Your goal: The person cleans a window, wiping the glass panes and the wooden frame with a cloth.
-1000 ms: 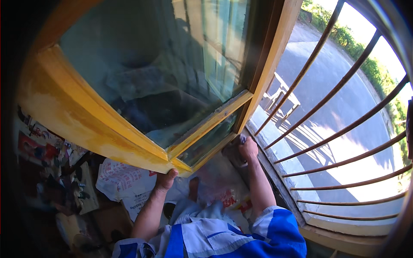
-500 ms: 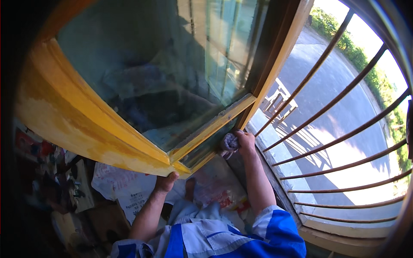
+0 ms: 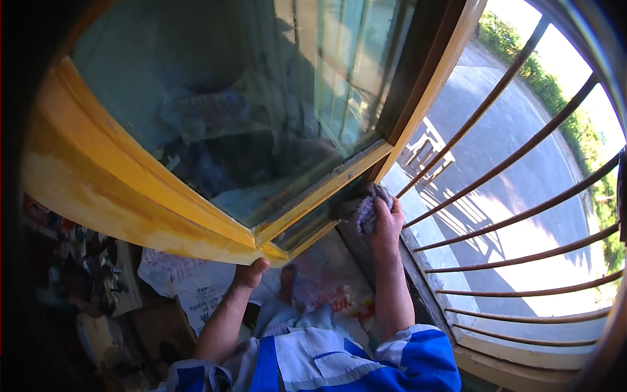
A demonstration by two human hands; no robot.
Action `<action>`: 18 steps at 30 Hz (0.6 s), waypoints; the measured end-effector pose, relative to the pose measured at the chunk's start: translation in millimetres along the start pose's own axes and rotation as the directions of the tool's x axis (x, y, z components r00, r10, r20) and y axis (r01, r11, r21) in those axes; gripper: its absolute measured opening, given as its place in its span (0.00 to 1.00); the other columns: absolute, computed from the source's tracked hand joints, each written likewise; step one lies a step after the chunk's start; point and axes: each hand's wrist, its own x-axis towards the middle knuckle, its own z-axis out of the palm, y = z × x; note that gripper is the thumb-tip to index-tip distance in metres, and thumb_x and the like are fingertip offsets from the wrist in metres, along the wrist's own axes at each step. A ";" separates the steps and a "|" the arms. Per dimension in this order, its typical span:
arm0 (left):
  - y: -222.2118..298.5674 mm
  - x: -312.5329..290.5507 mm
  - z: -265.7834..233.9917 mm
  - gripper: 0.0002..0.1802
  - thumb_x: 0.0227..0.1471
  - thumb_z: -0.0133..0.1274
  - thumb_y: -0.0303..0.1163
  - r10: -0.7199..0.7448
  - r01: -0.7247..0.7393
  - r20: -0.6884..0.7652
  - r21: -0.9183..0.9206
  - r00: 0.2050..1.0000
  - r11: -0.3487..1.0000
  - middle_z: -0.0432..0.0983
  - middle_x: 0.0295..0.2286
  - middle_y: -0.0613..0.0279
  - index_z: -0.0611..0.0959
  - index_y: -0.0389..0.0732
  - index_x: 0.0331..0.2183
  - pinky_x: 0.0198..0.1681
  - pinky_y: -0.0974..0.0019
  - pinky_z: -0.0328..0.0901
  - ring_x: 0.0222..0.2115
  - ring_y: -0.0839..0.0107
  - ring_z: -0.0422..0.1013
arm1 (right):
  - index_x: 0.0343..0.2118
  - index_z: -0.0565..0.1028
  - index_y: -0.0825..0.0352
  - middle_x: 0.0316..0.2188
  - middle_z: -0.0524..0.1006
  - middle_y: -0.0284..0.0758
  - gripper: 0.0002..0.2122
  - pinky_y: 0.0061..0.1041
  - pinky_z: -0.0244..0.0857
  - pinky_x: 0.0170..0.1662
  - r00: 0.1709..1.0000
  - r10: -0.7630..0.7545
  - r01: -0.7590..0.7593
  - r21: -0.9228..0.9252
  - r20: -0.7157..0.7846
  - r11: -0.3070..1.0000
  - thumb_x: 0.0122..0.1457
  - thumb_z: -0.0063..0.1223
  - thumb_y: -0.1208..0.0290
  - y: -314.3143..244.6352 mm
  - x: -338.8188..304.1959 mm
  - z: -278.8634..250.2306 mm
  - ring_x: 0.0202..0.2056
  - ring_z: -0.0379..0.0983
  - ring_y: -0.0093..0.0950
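A yellow wooden window sash (image 3: 140, 196) with glass panes (image 3: 222, 124) swings inward in front of me. My left hand (image 3: 251, 273) grips the sash's lower near corner, thumb on the frame and the other fingers hidden beneath it. In my right hand (image 3: 389, 219) is a bunched grey-purple cloth (image 3: 372, 208), held against the small lower pane (image 3: 320, 219) near the hinge-side stile (image 3: 428, 85). The large upper pane reflects bars and a dim room.
Rusty metal bars (image 3: 509, 150) curve along the right, just past the sill (image 3: 428, 274). Outside, a wooden stool-like stand (image 3: 428, 153) is on the pavement. White printed sacks (image 3: 202, 294) lie below the sash; assorted clutter (image 3: 98, 274) fills the lower left.
My right hand has shifted slightly right and down with the cloth, which now shows more of its bulk. The sash has moved slightly left in view; my left hand keeps its hold.
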 end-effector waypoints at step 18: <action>-4.4 -1.3 3.8 0.51 0.46 0.65 0.60 0.066 -0.065 -0.011 0.030 0.998 0.997 0.69 0.51 0.57 0.66 0.35 0.59 0.55 0.61 0.63 0.51 0.67 0.66 | 0.41 0.74 0.76 0.31 0.80 0.38 0.11 0.24 0.74 0.33 0.997 0.064 -0.073 -0.282 -0.042 0.956 0.58 0.57 0.75 -22.1 20.4 14.1 0.28 0.78 0.26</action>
